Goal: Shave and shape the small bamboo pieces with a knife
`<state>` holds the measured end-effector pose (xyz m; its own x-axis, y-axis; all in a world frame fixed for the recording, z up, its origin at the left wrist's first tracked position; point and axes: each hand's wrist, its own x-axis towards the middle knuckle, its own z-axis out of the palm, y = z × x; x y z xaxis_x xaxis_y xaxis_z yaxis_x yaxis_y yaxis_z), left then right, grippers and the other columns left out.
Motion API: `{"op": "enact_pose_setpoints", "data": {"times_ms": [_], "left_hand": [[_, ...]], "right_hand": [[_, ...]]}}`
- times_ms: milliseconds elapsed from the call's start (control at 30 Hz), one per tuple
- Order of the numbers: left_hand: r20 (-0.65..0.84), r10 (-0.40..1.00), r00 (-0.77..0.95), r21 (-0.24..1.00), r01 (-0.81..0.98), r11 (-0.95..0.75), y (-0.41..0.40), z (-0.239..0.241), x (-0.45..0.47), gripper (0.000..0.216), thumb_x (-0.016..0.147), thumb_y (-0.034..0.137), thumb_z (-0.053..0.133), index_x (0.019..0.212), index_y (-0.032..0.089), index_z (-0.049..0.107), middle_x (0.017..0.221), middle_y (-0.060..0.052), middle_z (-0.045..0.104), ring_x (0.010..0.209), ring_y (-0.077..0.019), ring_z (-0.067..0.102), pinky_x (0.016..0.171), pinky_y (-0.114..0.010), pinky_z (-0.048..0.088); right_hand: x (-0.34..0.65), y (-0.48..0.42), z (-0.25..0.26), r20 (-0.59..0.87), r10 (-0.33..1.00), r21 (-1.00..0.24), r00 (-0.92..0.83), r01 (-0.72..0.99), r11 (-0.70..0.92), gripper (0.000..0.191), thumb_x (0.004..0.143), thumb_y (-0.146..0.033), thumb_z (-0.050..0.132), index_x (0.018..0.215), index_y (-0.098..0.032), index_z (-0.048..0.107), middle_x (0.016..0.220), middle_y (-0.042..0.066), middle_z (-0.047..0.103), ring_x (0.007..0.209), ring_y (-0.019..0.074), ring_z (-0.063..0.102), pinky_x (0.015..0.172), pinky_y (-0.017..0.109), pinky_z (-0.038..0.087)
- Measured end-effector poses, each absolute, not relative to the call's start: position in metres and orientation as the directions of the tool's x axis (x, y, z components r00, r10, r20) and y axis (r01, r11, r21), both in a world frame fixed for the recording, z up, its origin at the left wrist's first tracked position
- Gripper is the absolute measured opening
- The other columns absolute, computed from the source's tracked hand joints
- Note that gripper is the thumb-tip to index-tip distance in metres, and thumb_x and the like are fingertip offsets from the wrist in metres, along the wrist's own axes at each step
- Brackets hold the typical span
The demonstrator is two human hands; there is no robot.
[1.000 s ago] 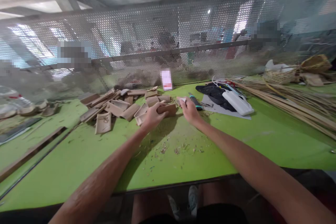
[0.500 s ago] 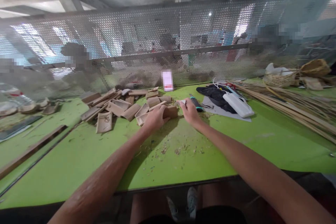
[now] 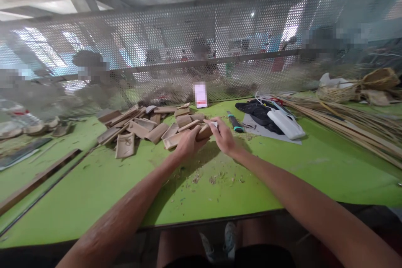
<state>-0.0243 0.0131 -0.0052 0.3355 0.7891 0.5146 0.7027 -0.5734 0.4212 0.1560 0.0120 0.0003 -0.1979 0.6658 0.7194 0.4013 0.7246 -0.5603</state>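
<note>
My left hand [image 3: 189, 143] is closed around a curved brown bamboo piece [image 3: 204, 132], held just above the table. My right hand [image 3: 224, 138] pinches a small pale folded sheet [image 3: 215, 124] that looks like paper or sandpaper. Its fingertips are at the right end of the bamboo piece, and the sheet seems to touch it there. Left of my hands lies a pile of similar bamboo pieces [image 3: 158, 133]. A black and teal knife-like tool [image 3: 235, 122] rests to the right of my right hand.
Shavings [image 3: 213, 179] are scattered over the green table [image 3: 270, 180]. To the right are a black cloth [image 3: 260, 115], a white power bank-like block [image 3: 285, 124] and long bamboo strips [image 3: 342, 130]. A phone [image 3: 201, 95] leans on a perforated metal screen [image 3: 176, 54]; people sit behind it.
My right hand has moved left, bringing the pale sheet to the bamboo piece's end. The bamboo piece has tilted up in my left hand, and the knife-like tool is now more exposed.
</note>
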Motion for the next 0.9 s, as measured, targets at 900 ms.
{"op": "enact_pose_setpoints", "data": {"times_ms": [900], "left_hand": [[0.448,0.797,0.405,0.649,0.467,-0.601,0.016,-0.016,-0.008,0.004,0.077,0.015,0.059,0.079,0.013,0.062,0.077,-0.006,0.067,0.075,-0.0185,0.060,0.069,-0.027,0.051]], "right_hand": [[0.144,-0.006,0.019,0.690,0.530,-0.333,-0.493,0.434,0.837,0.044,0.104,-0.034,0.032,0.109,-0.015,0.072,0.112,0.012,0.073,0.112,0.0236,0.065,0.102,0.043,0.048]]}}
